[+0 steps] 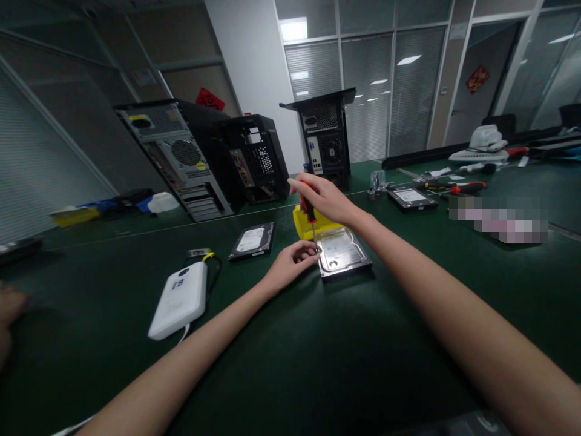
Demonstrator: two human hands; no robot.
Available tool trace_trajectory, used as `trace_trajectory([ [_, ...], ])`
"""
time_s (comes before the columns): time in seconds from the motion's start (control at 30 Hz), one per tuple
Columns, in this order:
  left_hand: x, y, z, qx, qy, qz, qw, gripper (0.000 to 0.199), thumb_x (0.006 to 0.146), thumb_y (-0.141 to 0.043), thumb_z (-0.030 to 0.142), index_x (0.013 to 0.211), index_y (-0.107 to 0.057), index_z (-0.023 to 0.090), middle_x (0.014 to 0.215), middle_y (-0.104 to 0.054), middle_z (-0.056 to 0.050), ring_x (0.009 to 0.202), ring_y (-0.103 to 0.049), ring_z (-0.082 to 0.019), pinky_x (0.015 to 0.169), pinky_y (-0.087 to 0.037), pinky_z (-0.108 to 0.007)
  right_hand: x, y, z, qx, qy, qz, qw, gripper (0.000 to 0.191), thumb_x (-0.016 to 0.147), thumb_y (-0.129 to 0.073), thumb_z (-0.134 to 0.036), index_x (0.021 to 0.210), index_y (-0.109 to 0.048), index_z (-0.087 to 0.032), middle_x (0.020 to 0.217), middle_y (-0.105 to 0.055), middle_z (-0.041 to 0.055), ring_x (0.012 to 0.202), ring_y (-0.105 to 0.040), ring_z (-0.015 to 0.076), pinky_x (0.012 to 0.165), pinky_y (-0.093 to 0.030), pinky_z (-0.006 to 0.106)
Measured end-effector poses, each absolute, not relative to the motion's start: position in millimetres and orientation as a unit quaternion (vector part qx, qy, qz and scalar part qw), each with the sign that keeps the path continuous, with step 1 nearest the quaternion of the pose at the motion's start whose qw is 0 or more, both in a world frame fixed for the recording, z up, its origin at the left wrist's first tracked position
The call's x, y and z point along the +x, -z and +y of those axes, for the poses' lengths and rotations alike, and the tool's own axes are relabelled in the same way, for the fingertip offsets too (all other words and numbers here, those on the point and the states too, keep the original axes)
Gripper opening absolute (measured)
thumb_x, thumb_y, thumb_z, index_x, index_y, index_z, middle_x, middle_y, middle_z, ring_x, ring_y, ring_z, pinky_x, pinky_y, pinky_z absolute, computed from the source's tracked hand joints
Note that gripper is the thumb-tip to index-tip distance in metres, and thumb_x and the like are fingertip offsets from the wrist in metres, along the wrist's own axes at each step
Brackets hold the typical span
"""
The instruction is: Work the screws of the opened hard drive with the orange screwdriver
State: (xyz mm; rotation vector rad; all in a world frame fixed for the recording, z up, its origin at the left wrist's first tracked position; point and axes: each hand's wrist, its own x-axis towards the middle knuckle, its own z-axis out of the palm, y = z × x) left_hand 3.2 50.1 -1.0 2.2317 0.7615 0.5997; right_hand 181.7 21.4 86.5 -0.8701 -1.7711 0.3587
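Observation:
My right hand (324,197) is wrapped round the handle of a red-and-black screwdriver (310,212), which stands nearly upright. Its shaft points down at the left edge of a silver hard drive (342,251) lying flat on the green table. Beside the tip, my left hand (293,261) has its fingers curled together at that same edge; whatever they pinch is too small to make out. Right behind the drive sits a yellow plastic case (324,224), partly covered by my right hand.
Another hard drive (252,241) and a white power bank (181,300) with a cable lie to the left. Several computer towers (190,157) stand behind. At right are a third drive (412,198) and pliers (467,188). Part of another person's hand (9,309) shows at far left.

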Motion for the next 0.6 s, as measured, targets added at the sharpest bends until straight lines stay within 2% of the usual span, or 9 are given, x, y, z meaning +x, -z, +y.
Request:
trace_trajectory([
  [0.13,2.9,1.8,50.8,0.860,-0.229,0.294,0.348,0.039,0.083,-0.061,0.044,0.109,-0.063,0.016,0.090,-0.063,-0.005,0.074,-0.055,-0.016,0.066,-0.044,-0.027,183.0,-85.3,22.1,-0.369,-0.119,-0.754,0.530,0.041,0.098,-0.025,-0.046,0.092,-0.055,-0.020,0.071,-0.057,0.0002,0.068,-0.054,0.0124,0.072,-0.042,0.027],
  [0.27,3.4,2.9,51.2,0.860,-0.234,0.292,0.348,0.038,0.083,-0.061,0.044,0.108,-0.063,0.015,0.088,-0.063,-0.004,0.073,-0.055,-0.015,0.066,-0.043,-0.027,184.5,-83.7,26.0,-0.376,-0.102,-0.755,0.527,0.037,0.098,-0.028,-0.043,0.097,-0.057,-0.019,0.074,-0.059,0.0009,0.071,-0.055,0.0134,0.074,-0.041,0.028],
  [0.4,3.7,3.6,51.7,0.860,-0.236,0.293,0.345,0.039,0.082,-0.061,0.044,0.108,-0.063,0.015,0.088,-0.063,-0.004,0.073,-0.055,-0.015,0.066,-0.043,-0.027,184.5,-84.1,27.0,-0.369,-0.094,-0.756,0.532,0.035,0.096,-0.035,-0.044,0.093,-0.058,-0.018,0.079,-0.059,0.0018,0.074,-0.055,0.0132,0.075,-0.040,0.027],
  [0.6,3.3,2.3,51.2,0.861,-0.230,0.294,0.346,0.039,0.083,-0.060,0.044,0.109,-0.062,0.015,0.090,-0.064,-0.005,0.076,-0.056,-0.016,0.069,-0.044,-0.028,182.8,-86.3,24.2,-0.360,-0.111,-0.752,0.541,0.040,0.091,-0.041,-0.053,0.088,-0.057,-0.016,0.081,-0.058,0.0020,0.075,-0.053,0.0117,0.075,-0.039,0.025],
])
